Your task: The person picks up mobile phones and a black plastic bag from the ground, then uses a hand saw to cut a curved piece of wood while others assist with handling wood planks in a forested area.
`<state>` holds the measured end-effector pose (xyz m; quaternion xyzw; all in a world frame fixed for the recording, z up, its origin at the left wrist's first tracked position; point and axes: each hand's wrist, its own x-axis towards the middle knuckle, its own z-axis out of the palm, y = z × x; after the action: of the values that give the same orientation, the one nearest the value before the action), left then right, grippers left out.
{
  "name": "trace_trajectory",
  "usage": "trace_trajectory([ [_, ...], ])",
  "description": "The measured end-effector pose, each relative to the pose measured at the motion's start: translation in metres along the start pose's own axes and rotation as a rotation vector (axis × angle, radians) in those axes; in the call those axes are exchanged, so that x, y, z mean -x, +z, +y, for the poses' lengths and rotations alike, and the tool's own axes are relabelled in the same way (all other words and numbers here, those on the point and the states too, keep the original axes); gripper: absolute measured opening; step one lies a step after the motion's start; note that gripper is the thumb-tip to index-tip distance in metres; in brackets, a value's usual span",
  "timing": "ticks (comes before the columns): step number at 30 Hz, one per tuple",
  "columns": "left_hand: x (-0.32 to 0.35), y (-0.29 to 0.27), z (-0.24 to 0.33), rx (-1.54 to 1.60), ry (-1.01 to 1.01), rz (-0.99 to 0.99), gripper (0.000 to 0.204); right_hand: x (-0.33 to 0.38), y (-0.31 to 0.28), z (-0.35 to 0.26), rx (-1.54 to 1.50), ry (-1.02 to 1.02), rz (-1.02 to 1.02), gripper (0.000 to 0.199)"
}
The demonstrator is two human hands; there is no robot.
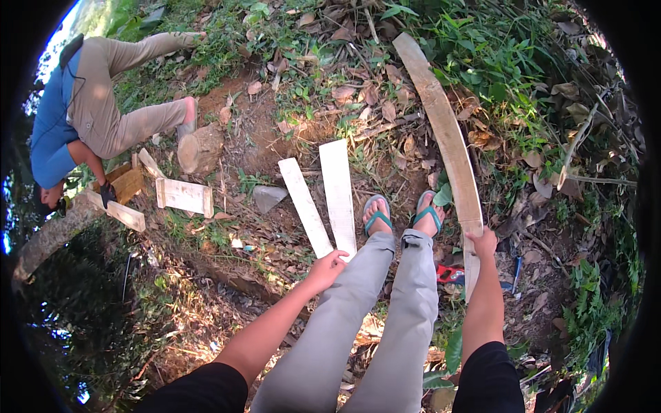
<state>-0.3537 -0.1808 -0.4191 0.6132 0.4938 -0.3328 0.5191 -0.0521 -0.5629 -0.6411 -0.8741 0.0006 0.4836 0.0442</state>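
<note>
Outdoor dirt slope w/ dry leaves, weeds. Head view: right hand (482, 242) closed around long curved plank (447, 138), held up off ground. Left hand (327, 267) fingers curled on near ends of two short white boards (323, 199) lying side by side; grip unclear. Boards look cut already, long plank still whole. Nearby: log stump (200, 148), more board offcuts (184, 196), another person (82, 110) crouched working at left, red tool (451, 275) by feet. Own sandalled feet crowd the boards.

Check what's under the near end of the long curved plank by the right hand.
Beneath the long curved pale wooden plank, gripped by the right hand: a red tool and a blue-handled tool on leaf litter. The plank covers any ground directly beneath it.
</note>
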Motion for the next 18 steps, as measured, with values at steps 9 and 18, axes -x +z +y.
trace_trajectory([
  [9,0.032,-0.035,0.064,-0.027,-0.030,0.018,0.031,0.059,-0.054,-0.040,-0.286,0.054,0.191,0.058],
  [18,0.121,-0.053,0.118,0.003,0.217,0.081,0.031,0.154,-0.225,-0.143,-0.022,0.116,0.207,0.081],
])
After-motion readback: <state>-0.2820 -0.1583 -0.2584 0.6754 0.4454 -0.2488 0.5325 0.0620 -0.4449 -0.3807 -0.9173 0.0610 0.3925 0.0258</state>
